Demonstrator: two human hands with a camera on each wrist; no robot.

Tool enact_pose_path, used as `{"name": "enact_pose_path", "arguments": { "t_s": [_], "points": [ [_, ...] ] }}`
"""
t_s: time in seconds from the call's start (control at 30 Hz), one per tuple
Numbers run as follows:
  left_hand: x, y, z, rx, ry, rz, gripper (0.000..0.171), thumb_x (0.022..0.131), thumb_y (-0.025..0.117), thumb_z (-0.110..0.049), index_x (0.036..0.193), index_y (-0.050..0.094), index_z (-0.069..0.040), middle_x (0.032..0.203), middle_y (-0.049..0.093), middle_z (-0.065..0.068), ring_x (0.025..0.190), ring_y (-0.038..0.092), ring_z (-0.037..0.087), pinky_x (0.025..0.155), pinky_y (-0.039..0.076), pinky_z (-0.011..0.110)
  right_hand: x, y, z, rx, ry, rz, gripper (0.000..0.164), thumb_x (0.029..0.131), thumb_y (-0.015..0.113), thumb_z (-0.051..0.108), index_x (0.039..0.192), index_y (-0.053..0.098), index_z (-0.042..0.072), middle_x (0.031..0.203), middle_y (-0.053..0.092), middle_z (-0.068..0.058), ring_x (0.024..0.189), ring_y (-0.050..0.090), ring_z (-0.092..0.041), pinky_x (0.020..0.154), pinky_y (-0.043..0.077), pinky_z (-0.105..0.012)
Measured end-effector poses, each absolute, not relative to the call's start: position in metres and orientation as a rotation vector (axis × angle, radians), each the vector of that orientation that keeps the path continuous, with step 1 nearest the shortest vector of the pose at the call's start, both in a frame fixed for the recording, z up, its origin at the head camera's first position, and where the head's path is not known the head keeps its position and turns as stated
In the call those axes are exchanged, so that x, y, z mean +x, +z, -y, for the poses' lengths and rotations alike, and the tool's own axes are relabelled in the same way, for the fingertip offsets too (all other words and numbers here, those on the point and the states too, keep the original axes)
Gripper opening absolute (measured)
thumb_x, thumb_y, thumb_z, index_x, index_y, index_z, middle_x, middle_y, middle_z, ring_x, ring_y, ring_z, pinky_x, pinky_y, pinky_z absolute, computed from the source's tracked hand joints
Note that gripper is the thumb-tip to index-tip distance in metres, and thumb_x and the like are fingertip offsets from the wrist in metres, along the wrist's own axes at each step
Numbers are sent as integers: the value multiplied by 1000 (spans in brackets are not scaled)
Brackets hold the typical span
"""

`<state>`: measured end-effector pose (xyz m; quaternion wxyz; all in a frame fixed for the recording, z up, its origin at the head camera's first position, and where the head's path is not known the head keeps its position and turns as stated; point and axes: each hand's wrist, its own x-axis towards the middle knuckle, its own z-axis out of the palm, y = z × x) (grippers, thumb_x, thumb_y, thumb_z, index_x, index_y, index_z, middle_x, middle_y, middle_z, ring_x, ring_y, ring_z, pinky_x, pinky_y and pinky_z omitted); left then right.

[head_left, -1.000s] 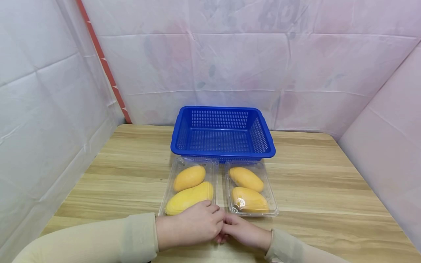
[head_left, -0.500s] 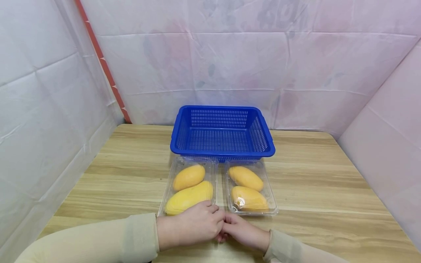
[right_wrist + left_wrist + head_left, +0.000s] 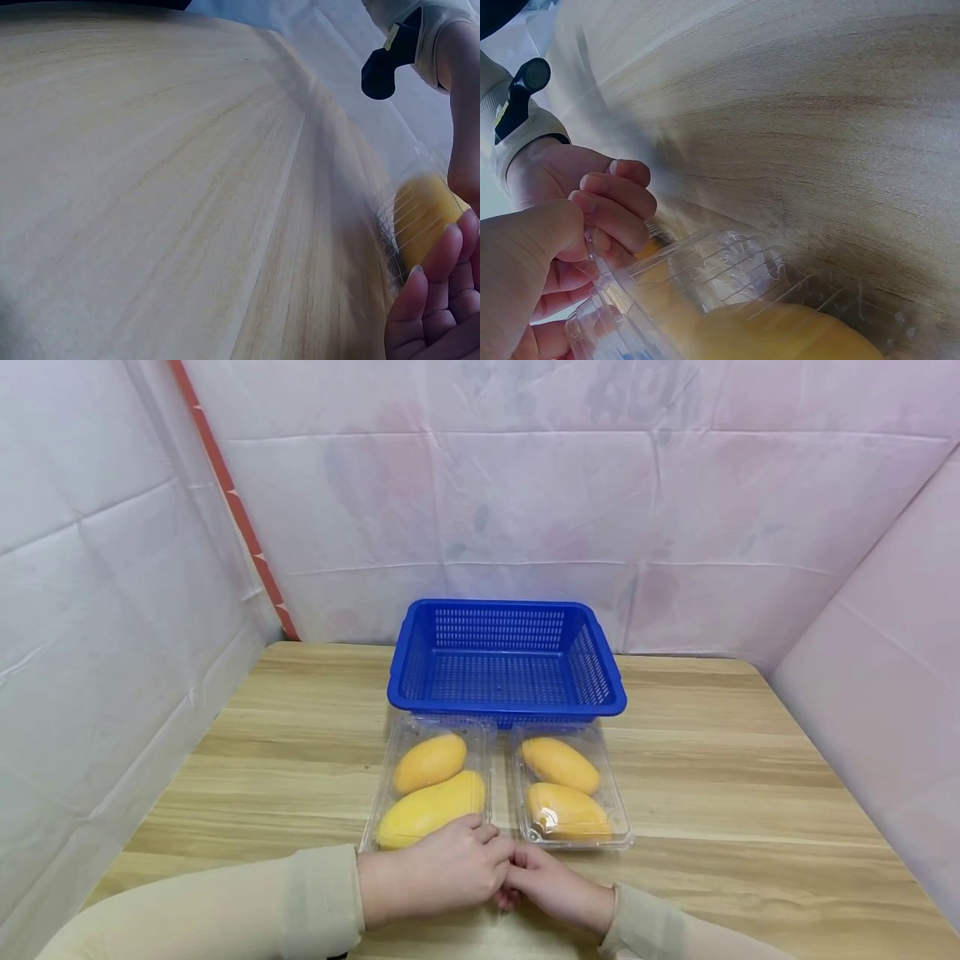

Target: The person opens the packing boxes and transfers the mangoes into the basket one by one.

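My left hand (image 3: 446,868) and right hand (image 3: 551,885) meet at the near right corner of the left clear plastic clamshell box (image 3: 384,806). In the left wrist view, the left thumb and fingers pinch the box's rim (image 3: 615,285). Curled fingers of the right hand (image 3: 619,199) grip the rim beside them. Two yellow mangoes lie inside: the far one (image 3: 431,762) shows whole, while the left hand partly covers the near one (image 3: 427,810). At right, a second clear clamshell box (image 3: 618,827) holds two more mangoes, one far (image 3: 561,765) and one near (image 3: 566,810).
Behind both boxes stands a blue slotted plastic basket (image 3: 498,708) with nothing in it. All of this is on a wood-grain table (image 3: 720,785). Pale patterned sheets (image 3: 525,502) enclose the table at the back and both sides.
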<state>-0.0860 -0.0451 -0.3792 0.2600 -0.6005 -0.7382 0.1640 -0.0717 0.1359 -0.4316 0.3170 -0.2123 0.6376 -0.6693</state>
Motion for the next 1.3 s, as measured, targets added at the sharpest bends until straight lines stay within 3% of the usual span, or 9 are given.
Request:
{"name": "enact_pose_path", "arguments": {
  "t_s": [0.2, 0.43, 0.53, 0.83, 1.07, 1.3],
  "points": [
    [-85, -379, 46, -1632, 447, 2021, 14, 88, 57, -31, 85, 67, -22, 89, 55, -8, 80, 58, 8, 67, 43, 22, -71, -430, -135, -533, -1767, -1678, 19, 95, 46, 11, 86, 51, -5, 74, 54, 1, 66, 50, -5, 64, 43, -17],
    [-85, -380, 46, -1632, 434, 2036, 13, 87, 58, -31, 85, 67, -21, 91, 56, -8, 82, 58, 8, 68, 43, 22, -70, -427, -134, -517, -1774, -1693, 26, 94, 46, 9, 88, 46, -16, 72, 53, 1, 64, 49, -5, 62, 42, -17],
    [-85, -380, 46, -1627, 439, 2031, 13, 87, 58, -30, 85, 67, -21, 90, 56, -8, 81, 58, 8, 68, 43, 23, -69, -427, -133, -513, -1771, -1706, 25, 94, 46, 9, 87, 46, -15, 72, 52, 0, 63, 49, -5, 61, 41, -17],
    [-86, -380, 46, -1627, 449, 2036, 9, 85, 59, -25, 86, 67, -20, 91, 56, -8, 82, 57, 8, 68, 43, 22, -69, -426, -134, -490, -1767, -1703, 12, 94, 46, 9, 85, 52, 5, 72, 52, 0, 63, 48, -6, 61, 42, -17],
    [-86, -380, 47, -1622, 431, 2030, 9, 85, 59, -24, 86, 66, -19, 91, 56, -7, 82, 57, 9, 66, 43, 22, -70, -425, -133, -512, -1759, -1722, 16, 95, 46, 10, 85, 51, -1, 72, 51, 0, 63, 49, -5, 61, 43, -17],
    [-86, -380, 47, -1622, 414, 2040, 8, 85, 58, -24, 85, 65, -19, 91, 55, -7, 82, 57, 9, 67, 42, 22, -70, -425, -133, -506, -1764, -1719, 14, 95, 45, 9, 84, 50, 2, 71, 50, 0, 63, 47, -5, 60, 42, -17]
  ]
}}
